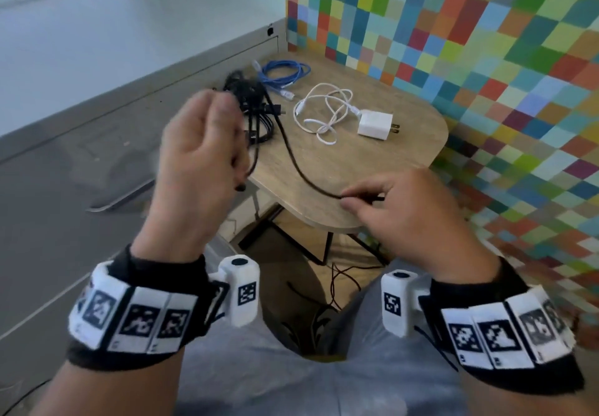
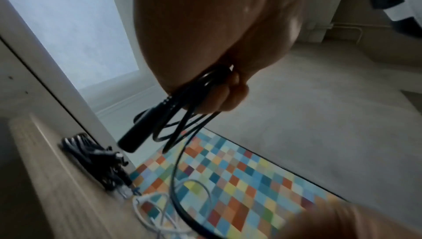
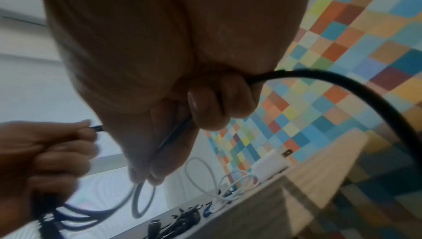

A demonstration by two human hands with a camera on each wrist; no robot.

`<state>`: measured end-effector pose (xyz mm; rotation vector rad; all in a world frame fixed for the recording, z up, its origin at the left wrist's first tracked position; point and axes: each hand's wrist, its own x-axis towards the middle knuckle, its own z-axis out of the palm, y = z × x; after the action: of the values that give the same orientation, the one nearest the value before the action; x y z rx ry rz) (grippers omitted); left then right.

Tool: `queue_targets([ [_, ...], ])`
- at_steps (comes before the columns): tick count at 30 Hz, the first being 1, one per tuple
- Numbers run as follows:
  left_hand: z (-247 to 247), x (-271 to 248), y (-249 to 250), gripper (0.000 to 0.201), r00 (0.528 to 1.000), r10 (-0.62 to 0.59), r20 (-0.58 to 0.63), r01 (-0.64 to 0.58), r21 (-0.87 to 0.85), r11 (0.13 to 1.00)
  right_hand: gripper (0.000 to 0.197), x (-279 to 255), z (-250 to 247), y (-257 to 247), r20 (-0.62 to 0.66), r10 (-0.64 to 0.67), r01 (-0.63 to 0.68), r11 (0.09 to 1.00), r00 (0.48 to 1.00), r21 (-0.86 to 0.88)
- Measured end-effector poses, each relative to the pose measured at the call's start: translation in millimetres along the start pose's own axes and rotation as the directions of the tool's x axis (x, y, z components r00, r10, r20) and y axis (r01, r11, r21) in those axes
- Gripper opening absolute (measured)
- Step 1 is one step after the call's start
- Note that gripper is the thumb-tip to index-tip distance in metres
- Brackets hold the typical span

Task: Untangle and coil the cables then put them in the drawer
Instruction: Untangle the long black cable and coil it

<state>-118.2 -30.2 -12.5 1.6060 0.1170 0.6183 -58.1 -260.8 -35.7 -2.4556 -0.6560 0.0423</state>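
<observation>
My left hand is raised above the table's left edge and grips several loops of a black cable, whose plug end hangs below the fist. The loose run of that cable sags across the wooden table to my right hand, which pinches it between thumb and fingers; the cable passes through that hand. A second black cable bundle lies on the table behind my left hand. A coiled blue cable lies at the far end, with a white cable and its white charger to the right.
A multicoloured checked wall borders the table on the right and back. A grey cabinet front with a metal handle runs along the left. Black table legs and loose wires on the floor show below the table edge, above my lap.
</observation>
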Motion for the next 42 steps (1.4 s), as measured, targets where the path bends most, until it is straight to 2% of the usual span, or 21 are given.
queue_targets([
  [1,4.8,-4.0,-1.9,0.031,0.998,0.015,0.057,-0.021,0.115,0.993,0.011,-0.9,2.6,-6.5,0.019,-0.06,0.06,0.998,0.998,-0.03],
  [3,16.2,-11.7,-2.3,0.027,0.982,0.025,0.185,-0.068,0.228,0.971,0.013,-3.1,7.3,-16.7,0.009,-0.189,0.189,0.982,0.982,-0.023],
  [6,29.5,-18.3,-3.4,0.026,0.947,0.026,0.321,-0.171,0.434,0.885,0.016,-5.0,11.3,-24.1,-0.075,-0.301,0.304,0.951,0.951,0.044],
  [7,32.0,-19.2,-3.7,0.027,0.942,0.016,0.335,-0.182,0.472,0.863,0.014,-5.8,11.2,-25.1,-0.12,-0.319,0.327,0.943,0.94,0.06],
  [9,34.1,-20.4,-1.7,0.03,0.931,-0.037,0.364,-0.148,0.467,0.872,0.009,-7.5,8.9,-25.9,-0.229,-0.322,0.356,0.926,0.918,0.124],
  [12,35.2,-20.1,-1.0,0.035,0.894,-0.116,0.433,-0.123,0.486,0.865,0.018,-8.0,3.3,-22.8,-0.365,-0.306,0.388,0.905,0.879,0.175],
  [15,34.3,-19.2,-3.1,0.039,0.818,-0.248,0.519,0.112,0.28,0.953,0.034,-6.9,-3.4,-17.0,-0.358,-0.339,0.413,0.897,0.87,0.156],
  [16,32.6,-18.6,-3.1,0.038,0.785,-0.279,0.553,0.194,0.209,0.959,0.041,-6.3,-5.7,-14.2,-0.339,-0.342,0.412,0.897,0.876,0.159],
  [17,30.8,-18.6,-2.6,0.038,0.758,-0.299,0.58,0.248,0.168,0.954,0.048,-5.7,-8.6,-11.2,-0.312,-0.336,0.401,0.899,0.889,0.175],
  [19,27.2,-19.1,-2.8,0.04,0.735,-0.312,0.602,0.293,0.133,0.947,0.053,-5.3,-13.0,-7.3,-0.216,-0.293,0.346,0.896,0.931,0.279],
  [21,25.8,-20.0,-2.8,0.039,0.731,-0.317,0.605,0.329,0.095,0.94,0.044,-5.5,-16.8,-5.5,-0.054,-0.229,0.229,0.871,0.972,0.434],
  [23,25.2,-20.2,-3.1,0.039,0.724,-0.322,0.61,0.368,0.053,0.928,0.029,-6.1,-17.4,-6.1,0.022,-0.215,0.174,0.842,0.976,0.511],
  [26,22.3,-16.5,-5.1,0.035,0.702,-0.291,0.65,0.365,0.023,0.931,0.017,-7.1,-14.0,-6.4,-0.05,-0.239,0.233,0.843,0.97,0.484],
  [30,15.6,-11.5,-8.2,0.039,0.624,-0.304,0.72,0.39,0.051,0.919,0.012,-6.4,-5.1,-7.2,-0.107,-0.297,0.315,0.861,0.949,0.399],
  [33,19.6,-16.2,-9.8,0.037,0.619,-0.33,0.713,0.494,-0.027,0.869,0.013,-4.1,-3.2,-9.4,-0.153,-0.308,0.344,0.849,0.939,0.402],
  [37,28.9,-21.2,-9.4,0.037,0.595,-0.32,0.737,0.661,-0.221,0.718,0.009,0.8,-4.9,-6.2,-0.24,-0.235,0.329,0.792,0.942,0.514],
  [39,27.1,-16.9,-8.1,0.036,0.62,-0.313,0.72,0.701,-0.328,0.633,0.013,4.7,-6.5,0.7,-0.305,-0.155,0.315,0.741,0.94,0.594],
  [42,15.9,-7.4,-7.3,0.036,0.699,-0.254,0.668,0.671,-0.491,0.555,0.02,8.0,-9.7,13.4,-0.335,-0.073,0.3,0.645,0.94,0.703],
])
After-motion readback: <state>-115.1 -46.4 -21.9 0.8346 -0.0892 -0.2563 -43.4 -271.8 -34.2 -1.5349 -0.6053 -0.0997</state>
